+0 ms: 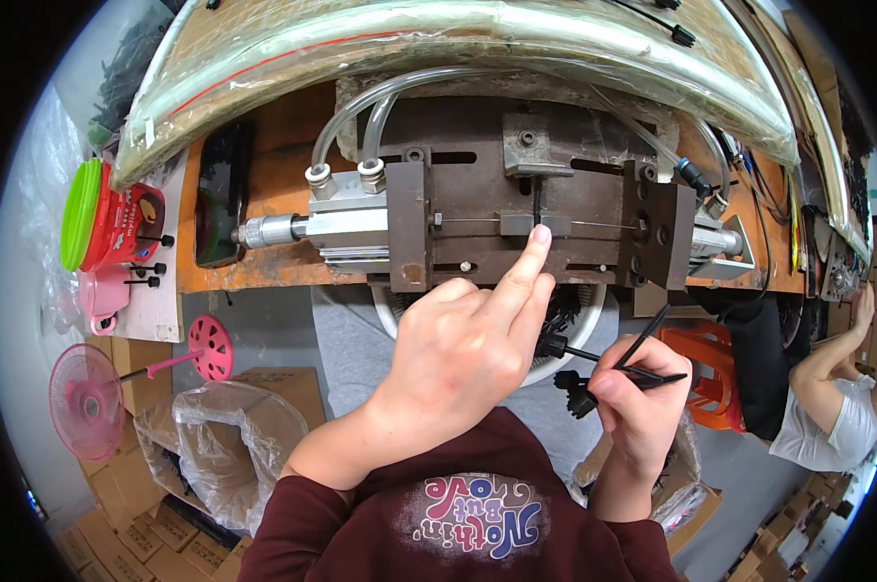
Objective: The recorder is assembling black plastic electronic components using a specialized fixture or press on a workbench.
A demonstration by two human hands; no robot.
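Note:
My left hand reaches over the front of a dark metal clamping fixture. Its index finger is stretched out, the tip at a small grey block in the middle, against the lower end of a thin black stem. The other fingers are bent and partly hidden, the palm faces down. Closed round several black plastic rods is my right hand, to the right and nearer my body. Toothed black heads on these rods point left. Below my left fingers, a white-rimmed basket holds more black parts.
Air cylinders with clear hoses flank the fixture on the wooden bench. A plastic-wrapped panel overhangs behind. Left stand a red tub and pink fan; right, an orange stool and another person's arm.

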